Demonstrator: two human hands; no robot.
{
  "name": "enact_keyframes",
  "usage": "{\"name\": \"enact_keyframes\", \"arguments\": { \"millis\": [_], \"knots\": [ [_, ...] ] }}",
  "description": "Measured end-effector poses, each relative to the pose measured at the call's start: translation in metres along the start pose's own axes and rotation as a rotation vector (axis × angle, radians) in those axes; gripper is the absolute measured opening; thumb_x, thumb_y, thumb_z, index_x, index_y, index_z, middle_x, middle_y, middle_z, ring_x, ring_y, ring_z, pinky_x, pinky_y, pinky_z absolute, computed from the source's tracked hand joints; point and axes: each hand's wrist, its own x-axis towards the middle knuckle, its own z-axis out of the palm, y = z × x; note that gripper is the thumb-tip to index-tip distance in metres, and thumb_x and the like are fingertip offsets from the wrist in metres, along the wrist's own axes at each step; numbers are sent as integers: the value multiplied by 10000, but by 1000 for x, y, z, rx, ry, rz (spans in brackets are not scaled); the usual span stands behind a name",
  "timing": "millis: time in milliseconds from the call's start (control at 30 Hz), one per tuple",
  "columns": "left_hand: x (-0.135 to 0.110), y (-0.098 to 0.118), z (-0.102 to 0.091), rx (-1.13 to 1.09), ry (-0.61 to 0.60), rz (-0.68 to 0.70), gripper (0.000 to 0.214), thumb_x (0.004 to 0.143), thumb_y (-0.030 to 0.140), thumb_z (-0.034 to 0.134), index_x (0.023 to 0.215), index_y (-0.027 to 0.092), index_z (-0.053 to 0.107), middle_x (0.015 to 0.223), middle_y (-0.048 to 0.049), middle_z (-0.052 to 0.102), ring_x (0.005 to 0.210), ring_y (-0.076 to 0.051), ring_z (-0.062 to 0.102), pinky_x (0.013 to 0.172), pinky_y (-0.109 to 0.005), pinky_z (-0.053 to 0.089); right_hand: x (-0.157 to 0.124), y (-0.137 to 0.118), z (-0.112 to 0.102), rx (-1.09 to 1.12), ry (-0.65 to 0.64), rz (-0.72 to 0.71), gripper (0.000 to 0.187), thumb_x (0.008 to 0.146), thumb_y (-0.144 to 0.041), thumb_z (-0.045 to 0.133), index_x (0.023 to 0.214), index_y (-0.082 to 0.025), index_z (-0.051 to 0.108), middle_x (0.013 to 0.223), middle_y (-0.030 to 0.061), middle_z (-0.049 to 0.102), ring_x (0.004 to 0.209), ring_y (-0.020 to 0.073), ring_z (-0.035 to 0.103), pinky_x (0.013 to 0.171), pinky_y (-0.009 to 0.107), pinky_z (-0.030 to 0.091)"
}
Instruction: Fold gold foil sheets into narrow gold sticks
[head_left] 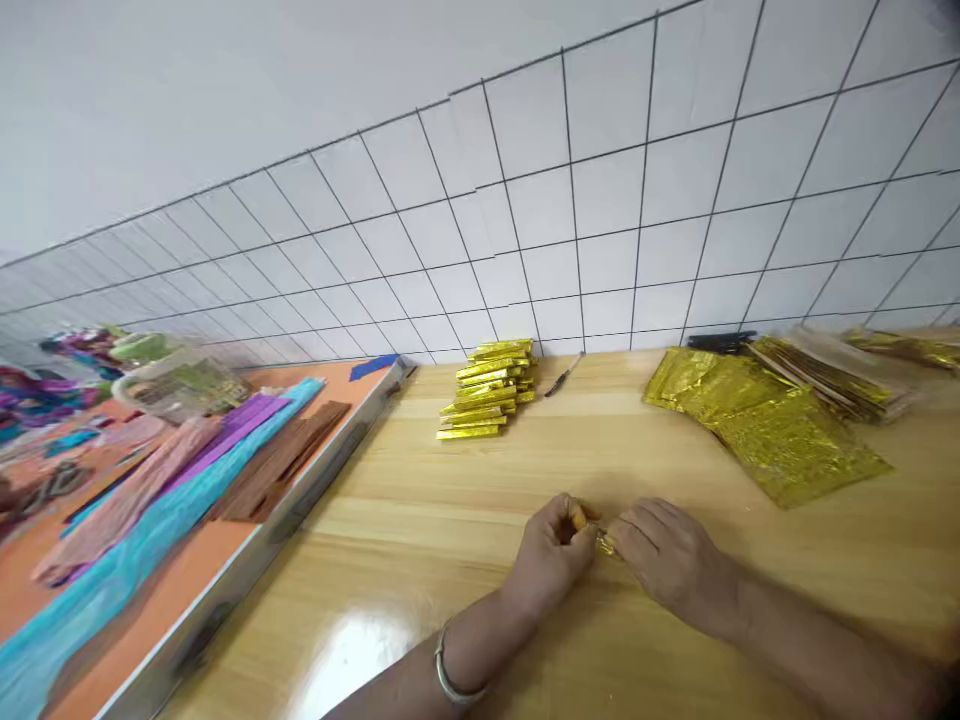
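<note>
My left hand (556, 548) is closed, its thumb and fingers pinching one end of a small piece of gold foil (604, 543). From the other side my right hand (667, 562) is closed on the same piece, fingers bent over it. Most of the foil is hidden by the fingers, and only a short crinkled bit shows between the hands. Both hands are low over the wooden table (420, 540). Beyond them lies a stack of folded gold foil strips (491, 388). Flat gold foil sheets (772, 425) rest to the right.
A thin dark tool (559, 380) lies beside the stack. At the back right are a black object (720, 342) and more layered foil (832, 375). On the left, an orange-topped table (199, 570) holds blue, purple, pink and brown crepe strips and a plastic basket (180, 385). A tiled wall stands behind.
</note>
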Motion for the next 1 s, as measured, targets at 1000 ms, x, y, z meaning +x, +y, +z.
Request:
{"name": "enact_keyframes", "arguments": {
  "millis": [1000],
  "knots": [
    [-2,14,3,-146,-33,-159,324,693,377,687,854,152,521,572,50,454,481,-56,393,442,-173,297,1,0,0,13,57,41,152,858,-111,444,767,-173,549,666,20,503,645,154,432,627,314,338]
  ]
}}
